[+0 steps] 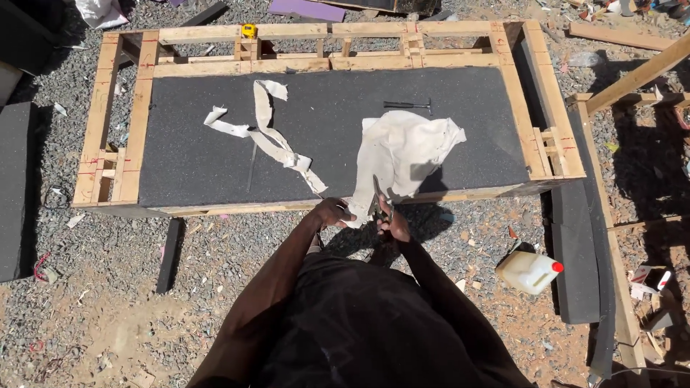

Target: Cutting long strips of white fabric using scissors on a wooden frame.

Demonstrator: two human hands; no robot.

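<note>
1. Dark-clothed torso of the person, lowest in the view, with both arms reaching forward over gravel ground (pixel 108 287).
2. Left hand (pixel 334 213): fingers curled closed on the lower edge of the cream cloth (pixel 406 154), holding it taut at the near rim of the frame.
3. Right hand (pixel 392 223): closed around the handles of a pair of scissors (pixel 379 197), whose blades point up into the cloth; how far the blades stand apart cannot be told.
4. Cream cloth: a crumpled sheet lying on the right half of the dark foam panel (pixel 201 151), its lower end hanging over the near edge to the hands.
5. Cloth strips (pixel 267 133): narrow cream offcuts, twisted, lying on the panel left of the sheet and apart from it.
6. Wooden frame (pixel 136 115): a rectangular timber surround enclosing the foam panel.
7. Hammer (pixel 408 105): lying flat on the panel just beyond the cloth.
8. Yellow tape measure (pixel 249 31): resting on the far rail of the frame.
9. White plastic jug (pixel 528 271) with a red cap: lying on the gravel to the person's right.
</note>
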